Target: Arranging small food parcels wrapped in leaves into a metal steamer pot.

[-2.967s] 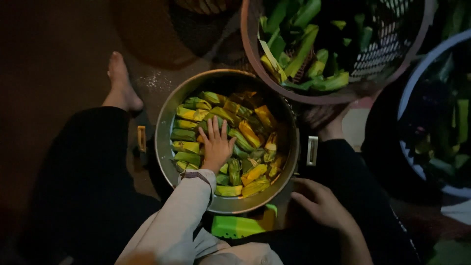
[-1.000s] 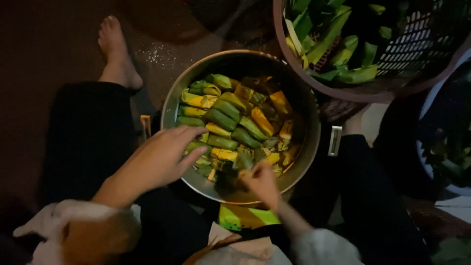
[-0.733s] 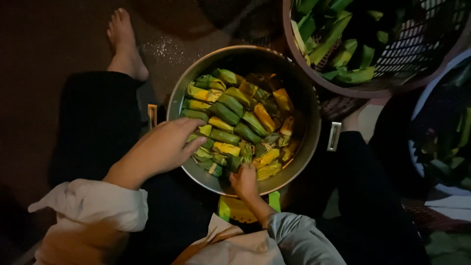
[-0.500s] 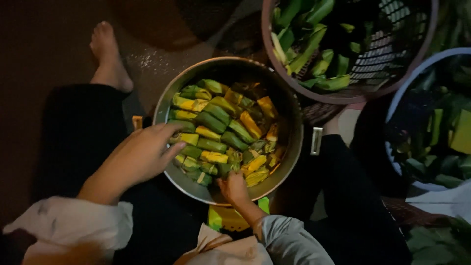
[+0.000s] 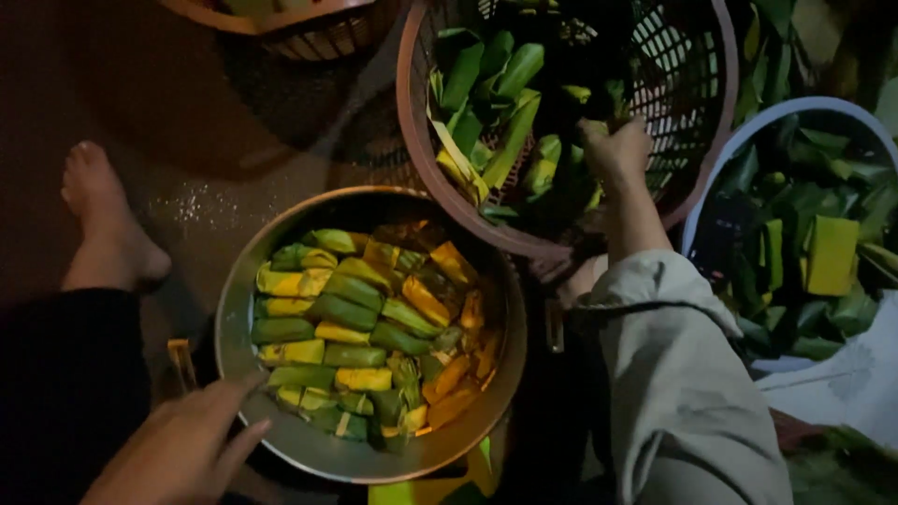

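Your right hand [image 5: 613, 150] is deep in the pink plastic basket [image 5: 412, 140], fingers closed around one of the green leaf-wrapped parcels [image 5: 547, 154] lying there; more wrapped parcels pile just left of it. Your left hand [image 5: 187, 449] rests with fingers loosely spread and holding nothing, fingertips touching the near rim of the round metal pot [image 5: 234, 327]. Ahead of that hand, rows of green and yellow parcels [image 5: 360, 327] fill the pot.
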